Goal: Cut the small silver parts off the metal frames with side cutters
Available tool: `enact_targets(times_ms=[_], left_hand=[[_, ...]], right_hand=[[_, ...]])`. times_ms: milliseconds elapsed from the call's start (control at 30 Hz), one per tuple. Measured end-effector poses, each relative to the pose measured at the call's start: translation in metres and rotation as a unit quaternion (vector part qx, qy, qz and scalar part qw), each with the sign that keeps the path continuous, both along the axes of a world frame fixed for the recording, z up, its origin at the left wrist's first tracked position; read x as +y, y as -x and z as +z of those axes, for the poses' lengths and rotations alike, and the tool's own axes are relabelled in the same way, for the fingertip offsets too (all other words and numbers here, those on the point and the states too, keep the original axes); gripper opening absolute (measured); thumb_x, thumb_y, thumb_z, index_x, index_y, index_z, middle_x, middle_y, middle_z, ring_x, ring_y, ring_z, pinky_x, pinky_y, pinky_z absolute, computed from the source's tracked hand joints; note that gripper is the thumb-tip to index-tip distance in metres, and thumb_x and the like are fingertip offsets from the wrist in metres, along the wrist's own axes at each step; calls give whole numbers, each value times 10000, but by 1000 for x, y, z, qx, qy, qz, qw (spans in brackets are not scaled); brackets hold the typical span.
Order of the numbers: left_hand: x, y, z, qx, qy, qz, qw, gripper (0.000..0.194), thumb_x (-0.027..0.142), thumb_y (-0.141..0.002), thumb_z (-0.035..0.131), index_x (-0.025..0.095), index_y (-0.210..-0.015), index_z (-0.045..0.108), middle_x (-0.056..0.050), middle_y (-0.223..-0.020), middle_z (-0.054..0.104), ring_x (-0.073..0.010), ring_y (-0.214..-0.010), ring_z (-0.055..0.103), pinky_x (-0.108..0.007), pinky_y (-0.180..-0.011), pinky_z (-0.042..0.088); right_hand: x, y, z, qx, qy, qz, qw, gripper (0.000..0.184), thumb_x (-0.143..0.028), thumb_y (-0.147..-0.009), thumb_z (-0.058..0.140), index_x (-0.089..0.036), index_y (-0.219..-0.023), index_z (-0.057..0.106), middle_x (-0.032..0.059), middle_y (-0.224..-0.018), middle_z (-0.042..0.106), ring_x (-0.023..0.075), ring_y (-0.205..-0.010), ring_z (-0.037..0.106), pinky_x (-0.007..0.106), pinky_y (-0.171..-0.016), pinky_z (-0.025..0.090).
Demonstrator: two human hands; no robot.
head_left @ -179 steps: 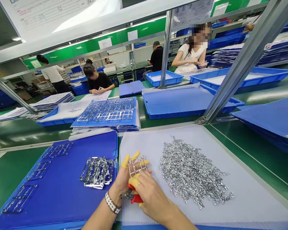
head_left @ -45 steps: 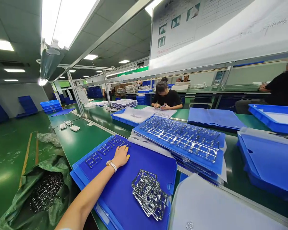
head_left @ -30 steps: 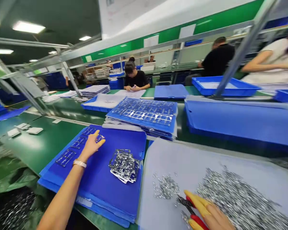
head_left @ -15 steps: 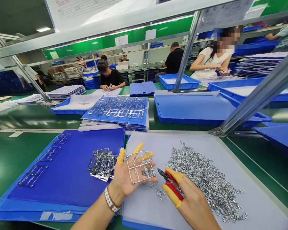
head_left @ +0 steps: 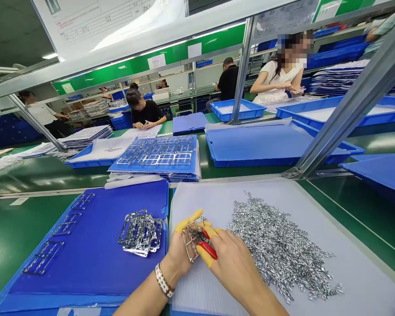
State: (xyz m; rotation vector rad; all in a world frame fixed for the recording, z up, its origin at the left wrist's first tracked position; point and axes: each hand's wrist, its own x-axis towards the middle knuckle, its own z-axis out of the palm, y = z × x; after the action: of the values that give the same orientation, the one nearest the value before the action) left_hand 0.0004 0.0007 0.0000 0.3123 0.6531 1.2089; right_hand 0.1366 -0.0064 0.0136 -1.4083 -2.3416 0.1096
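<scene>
In my left hand (head_left: 180, 245) is a small metal frame (head_left: 190, 250) with crossbars, tilted, its edge held by fingers in yellow finger cots. My right hand (head_left: 228, 256), also wearing yellow cots, grips red-handled pliers (head_left: 208, 249). Their dark jaws reach into the frame, and whether they pinch a part there I cannot tell. To the right of my hands lies a wide heap of small shiny metal pieces (head_left: 276, 241) on a white sheet (head_left: 210, 289). Left of my hands, a pile of similar metal frames (head_left: 141, 232) rests on a blue board (head_left: 95, 263).
Three separate frames (head_left: 42, 256) line the blue board's left edge. Behind stands a stack of boards covered with frames (head_left: 158, 151), beside a blue tray (head_left: 260, 147). A slanted metal post (head_left: 332, 118) rises at right. Several people (head_left: 146, 112) work across the bench.
My right hand has moved left, bringing the pliers into the frame. My left hand has turned from a spread palm to curled fingers, tilting the frame. The camera view has shifted slightly.
</scene>
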Motion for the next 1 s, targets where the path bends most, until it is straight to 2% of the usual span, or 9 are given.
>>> enact_targets(times_ms=[200,433,600,833,1000], left_hand=[[-1,1,-1,63,-23,14,998,487,393,-856,471,150,-1269,556,-117,-1049,677,-247,-945,611,-327,-768,426],[-4,1,-2,106,-36,16,994,474,375,-833,517,184,-1264,567,-107,-1086,668,-256,-985,597,-325,-780,422],[-5,2,-2,128,-48,16,991,456,346,-837,523,208,-1269,564,-96,-1118,660,-249,-1006,593,-341,-852,414],[-5,3,-7,147,-53,15,988,491,348,-820,561,215,-1293,542,-93,-1132,657,-247,-995,593,-330,-827,416],[-5,2,-3,79,-22,-18,996,498,443,-848,489,157,-1244,580,-115,-1070,678,-262,-986,597,-349,-833,427]], right_hand=[[0,1,9,-26,56,-4,998,318,-343,-823,568,-206,-1107,615,72,-910,667,252,-839,613,402,-744,457],[-1,0,15,-31,70,-7,997,335,-341,-822,563,-202,-1123,610,73,-922,667,264,-856,609,410,-750,435],[-2,-1,17,-24,63,-8,998,313,-328,-811,578,-209,-1098,616,64,-912,669,248,-842,613,381,-740,429],[-5,2,17,-49,13,-12,999,250,-306,-800,595,-195,-1021,634,65,-842,656,252,-776,609,378,-699,422],[-5,-4,17,-72,0,-29,997,300,-318,-808,595,-186,-1076,619,74,-840,656,257,-786,603,378,-689,399]])
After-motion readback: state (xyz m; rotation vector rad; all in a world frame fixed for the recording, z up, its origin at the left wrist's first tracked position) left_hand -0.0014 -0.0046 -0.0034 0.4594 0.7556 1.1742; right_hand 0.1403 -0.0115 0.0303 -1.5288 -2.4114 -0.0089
